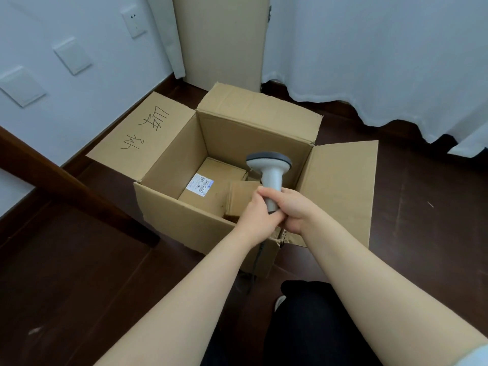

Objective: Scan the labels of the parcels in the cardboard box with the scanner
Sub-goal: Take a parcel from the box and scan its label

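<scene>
Both forearms are reaching fwd over the near rim of the cardboard box (179, 215). L hand (260, 215) and R hand (294, 210) are gripping the scanner (270, 169) handle from opposite sides, fingers curled tight round it, with the head pointing into the box. The labelled parcel (216, 180) is lying on the box floor, w/ a smaller parcel (239, 198) beside it, prob. touching.

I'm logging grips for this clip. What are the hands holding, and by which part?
The left hand and right hand both grip the scanner by its handle, below the head.
</scene>
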